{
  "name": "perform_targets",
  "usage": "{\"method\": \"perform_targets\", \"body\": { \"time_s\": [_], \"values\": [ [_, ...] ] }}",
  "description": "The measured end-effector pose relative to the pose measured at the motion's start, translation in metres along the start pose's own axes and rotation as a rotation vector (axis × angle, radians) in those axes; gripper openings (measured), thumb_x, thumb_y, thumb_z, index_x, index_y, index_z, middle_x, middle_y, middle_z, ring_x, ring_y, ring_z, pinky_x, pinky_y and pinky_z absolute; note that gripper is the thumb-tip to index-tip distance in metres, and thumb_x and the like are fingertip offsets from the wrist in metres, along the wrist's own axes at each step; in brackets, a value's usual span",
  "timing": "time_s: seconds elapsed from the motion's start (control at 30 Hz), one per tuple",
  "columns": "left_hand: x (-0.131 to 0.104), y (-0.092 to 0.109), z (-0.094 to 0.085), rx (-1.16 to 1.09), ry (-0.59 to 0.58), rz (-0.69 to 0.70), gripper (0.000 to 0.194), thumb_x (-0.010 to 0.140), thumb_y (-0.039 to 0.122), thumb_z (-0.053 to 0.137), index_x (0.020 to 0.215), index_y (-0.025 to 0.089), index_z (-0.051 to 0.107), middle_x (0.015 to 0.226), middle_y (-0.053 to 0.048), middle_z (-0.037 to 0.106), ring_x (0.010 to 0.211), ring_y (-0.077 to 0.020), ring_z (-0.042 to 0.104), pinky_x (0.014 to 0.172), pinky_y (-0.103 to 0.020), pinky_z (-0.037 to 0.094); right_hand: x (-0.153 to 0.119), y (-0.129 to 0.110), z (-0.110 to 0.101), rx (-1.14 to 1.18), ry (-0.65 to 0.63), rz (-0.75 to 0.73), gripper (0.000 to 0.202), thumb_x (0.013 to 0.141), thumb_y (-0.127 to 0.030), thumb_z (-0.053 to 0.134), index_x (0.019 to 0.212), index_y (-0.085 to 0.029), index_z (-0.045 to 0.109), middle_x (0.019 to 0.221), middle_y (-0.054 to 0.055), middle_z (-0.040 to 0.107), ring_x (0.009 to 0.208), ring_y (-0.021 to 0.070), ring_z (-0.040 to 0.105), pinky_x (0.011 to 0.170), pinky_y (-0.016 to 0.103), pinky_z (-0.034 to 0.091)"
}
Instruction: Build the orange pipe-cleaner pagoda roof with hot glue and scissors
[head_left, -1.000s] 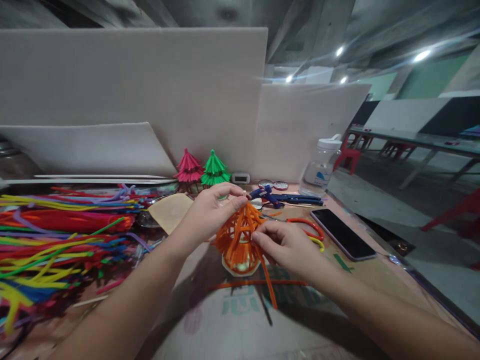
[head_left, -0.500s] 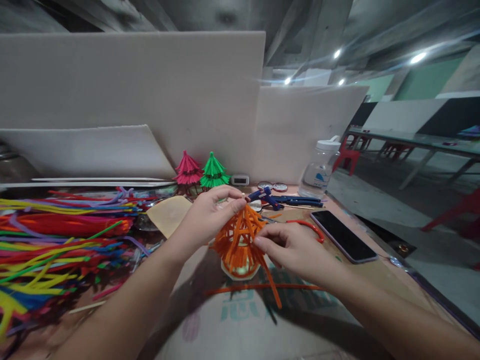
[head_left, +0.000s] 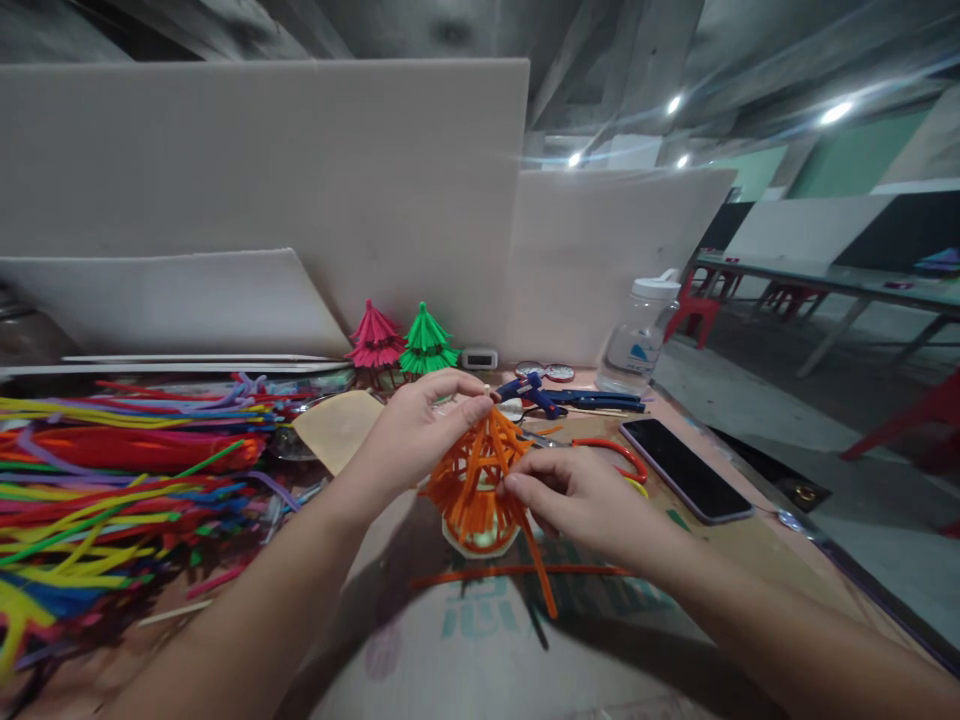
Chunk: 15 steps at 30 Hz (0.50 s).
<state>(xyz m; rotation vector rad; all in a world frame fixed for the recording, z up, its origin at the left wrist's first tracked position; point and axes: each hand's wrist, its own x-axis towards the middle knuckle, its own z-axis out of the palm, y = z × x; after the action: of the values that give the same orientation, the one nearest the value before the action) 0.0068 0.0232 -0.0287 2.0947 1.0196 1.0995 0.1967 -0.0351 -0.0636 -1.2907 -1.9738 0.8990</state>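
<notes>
An orange pipe-cleaner tree [head_left: 474,480] stands upright in front of me on a pale, many-sided base [head_left: 480,548]. My left hand [head_left: 439,420] pinches its tip, where a light stick end pokes out. At the tree's right side, my right hand [head_left: 566,490] has thumb and forefinger closed on an orange pipe cleaner [head_left: 543,575], whose free end hangs down past the base. Another orange pipe cleaner [head_left: 502,571] lies flat on the table in front. Behind the tree are a blue glue gun [head_left: 531,392] and red-handled scissors [head_left: 619,452], partly hidden by my right hand.
Bundles of coloured pipe cleaners [head_left: 127,480] cover the left side. A pink tree [head_left: 373,338] and a green tree [head_left: 427,342] stand at the back by a small digital clock [head_left: 480,359]. To the right are a phone [head_left: 686,470] and a water bottle [head_left: 637,335].
My right hand has moved slightly left, and the hanging end of the orange pipe cleaner has shifted left with it. My left hand stays at the tip.
</notes>
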Motion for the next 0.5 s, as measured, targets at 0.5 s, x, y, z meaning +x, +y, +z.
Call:
{"method": "perform_targets", "body": {
  "time_s": [0.5],
  "values": [
    [0.0012, -0.0036, 0.0013, -0.008, 0.011, 0.061, 0.021, 0.088, 0.038, 0.062, 0.087, 0.018, 0.069, 0.098, -0.004, 0.071, 0.092, -0.0182, 0.064, 0.087, -0.029, 0.047, 0.0004, 0.0013, 0.0024, -0.021, 0.025, -0.057, 0.039, 0.096, -0.033, 0.044, 0.059, -0.019, 0.045, 0.053, -0.004, 0.045, 0.05, 0.0092, 0.04, 0.048, 0.024, 0.024]
  ]
}}
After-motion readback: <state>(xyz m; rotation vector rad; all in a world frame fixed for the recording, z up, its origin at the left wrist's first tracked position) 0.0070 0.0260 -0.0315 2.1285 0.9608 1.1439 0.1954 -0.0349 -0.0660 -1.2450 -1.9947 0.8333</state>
